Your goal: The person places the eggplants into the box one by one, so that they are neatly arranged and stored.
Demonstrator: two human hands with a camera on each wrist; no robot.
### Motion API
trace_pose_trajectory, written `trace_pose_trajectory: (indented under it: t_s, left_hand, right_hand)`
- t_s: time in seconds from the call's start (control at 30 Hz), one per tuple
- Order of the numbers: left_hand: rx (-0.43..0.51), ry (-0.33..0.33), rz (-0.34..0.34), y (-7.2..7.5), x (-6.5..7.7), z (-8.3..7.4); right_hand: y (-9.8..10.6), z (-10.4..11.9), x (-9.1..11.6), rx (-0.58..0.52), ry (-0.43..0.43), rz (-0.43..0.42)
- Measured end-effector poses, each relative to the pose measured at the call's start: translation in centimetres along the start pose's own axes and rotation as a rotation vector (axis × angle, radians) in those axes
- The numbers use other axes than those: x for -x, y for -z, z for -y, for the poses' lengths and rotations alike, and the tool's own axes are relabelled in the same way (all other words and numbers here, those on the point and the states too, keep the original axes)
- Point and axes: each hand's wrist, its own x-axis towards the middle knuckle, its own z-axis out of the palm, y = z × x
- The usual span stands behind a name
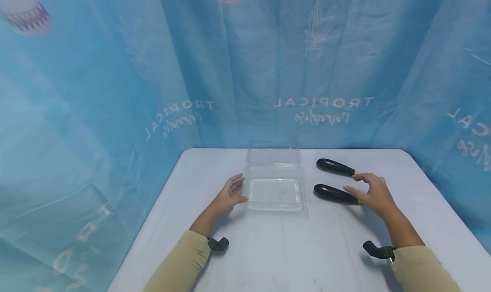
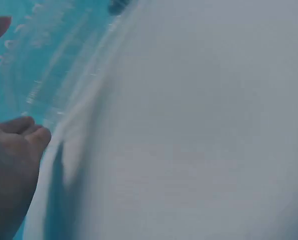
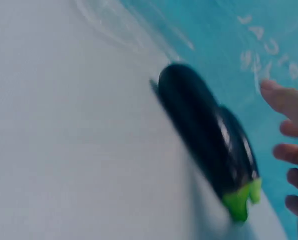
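Note:
A clear plastic clamshell box stands on the table with its lid folded back behind it. At the box's left side is my left hand, fingers relaxed and spread close to its edge, holding nothing. Two dark eggplants with green stem ends lie to the right of the box: a near eggplant and a far eggplant. Over their stem ends hovers my right hand, its thumb and fingers apart. In the right wrist view, a gap shows between that hand and the near eggplant.
White cloth covers the table. A blue printed curtain hangs behind the table and along its sides. Each wrist wears a dark camera mount, one on the left and one on the right.

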Motion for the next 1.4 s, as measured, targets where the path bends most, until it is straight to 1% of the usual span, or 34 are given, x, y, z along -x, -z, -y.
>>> trace_pose_trajectory:
  t_s: [0.07, 0.13, 0.2, 0.27, 0.37, 0.53, 0.7, 0.83, 0.97, 1.2, 1.3, 1.4]
  left_hand:
    - [0.037, -0.028, 0.026, -0.2, 0.4, 0.3]
    - [0.042, -0.041, 0.036, -0.3, 0.6, 0.5]
    - [0.058, -0.044, 0.044, -0.3, 0.8, 0.6]
    - [0.072, -0.043, 0.055, -0.3, 1.0, 0.6]
    - [0.074, -0.047, 0.064, -0.4, 1.0, 0.8]
    - [0.059, -0.051, 0.060, -0.7, 0.8, 0.9]
    - [0.083, -0.057, 0.077, -0.8, 0.6, 0.9]
    - [0.099, -0.067, 0.088, -0.7, 0.5, 1.0]
    - [0.095, -0.069, 0.086, -0.7, 0.6, 1.1]
    - [0.067, -0.058, 0.063, -0.8, 0.8, 1.4]
    - [0.078, -0.068, 0.057, -0.7, 1.0, 1.6]
    - [0.074, -0.081, 0.065, -0.7, 1.1, 1.8]
  right_hand:
    - [-0.2, -0.8, 0.7, -0.062, -0.043, 0.054]
    - [-0.4, -1.5, 1.1, -0.111, -0.075, 0.099]
    - [-0.5, -2.0, 1.4, -0.143, -0.092, 0.131]
    - [-0.6, -2.4, 1.6, -0.155, -0.090, 0.142]
    - [-0.7, -2.9, 1.8, -0.154, -0.086, 0.148]
    - [-0.9, -3.7, 2.1, -0.152, -0.088, 0.154]
    - [-1.1, -4.3, 2.2, -0.159, -0.080, 0.150]
    - [-1.2, -4.1, 2.3, -0.163, -0.082, 0.156]
    - [-1.3, -4.1, 2.4, -0.161, -0.097, 0.155]
    - [-1.8, -4.4, 2.5, -0.145, -0.087, 0.131]
    - [-1.9, -4.2, 2.6, -0.135, -0.083, 0.117]
    - [-1.8, -3.9, 2.7, -0.135, -0.104, 0.092]
